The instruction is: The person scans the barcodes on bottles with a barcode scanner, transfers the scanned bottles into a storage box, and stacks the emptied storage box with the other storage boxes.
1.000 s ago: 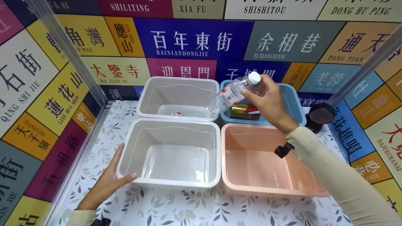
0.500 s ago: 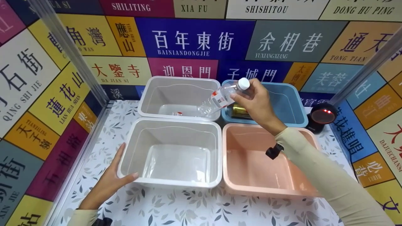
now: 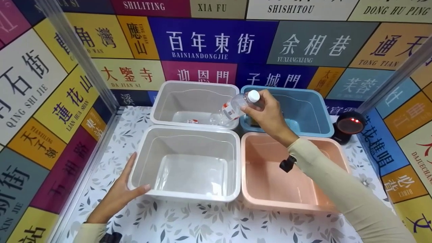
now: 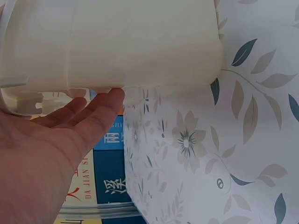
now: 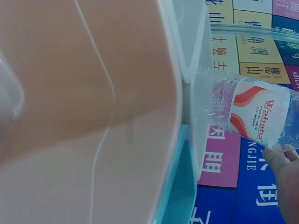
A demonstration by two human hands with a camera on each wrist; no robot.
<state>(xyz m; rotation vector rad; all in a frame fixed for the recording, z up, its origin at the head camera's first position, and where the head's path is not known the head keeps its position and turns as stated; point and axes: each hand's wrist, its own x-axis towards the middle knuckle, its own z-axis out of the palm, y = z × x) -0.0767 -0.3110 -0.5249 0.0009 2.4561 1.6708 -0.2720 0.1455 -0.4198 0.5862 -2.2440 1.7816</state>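
My right hand pinches a clear plastic water bottle near its white cap. The bottle tilts, cap up to the right, its base over the back white bin; the right wrist view shows its red-and-white label. A red-and-white printed item lies in that bin. My left hand rests on the front-left corner of the front white bin, thumb at its rim. In the left wrist view, extended fingers touch the bin's outer wall.
A blue bin stands behind a pink bin on the right; something in the blue one is mostly hidden by my hand. A black device with red lights stands at the right. Printed panels enclose the leaf-patterned table.
My right hand has moved left and slightly down with the bottle, from over the blue bin toward the back white bin. The black device's red lights have come on. My left hand stays put.
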